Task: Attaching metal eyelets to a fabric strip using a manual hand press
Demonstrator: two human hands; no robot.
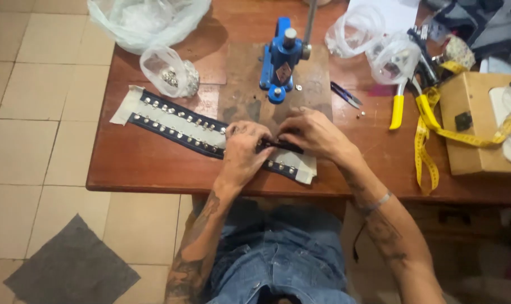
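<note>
A long dark blue fabric strip [171,126] with white backing and rows of metal snaps lies across the wooden table [143,163]. My left hand [242,152] presses on the strip near its right end. My right hand [314,134] is beside it, fingers pinched on a dark part of the strip [283,146] between both hands. Both hands sit just in front of a blue hand press [281,59] that stands on a board.
Plastic bags [171,70] of metal snaps lie at the back left and back right [393,56]. Yellow-handled pliers [398,110], a yellow tape measure [427,146], a wooden box [478,124] and small scissors [345,94] are to the right. A grey rag [70,270] lies on the tiled floor.
</note>
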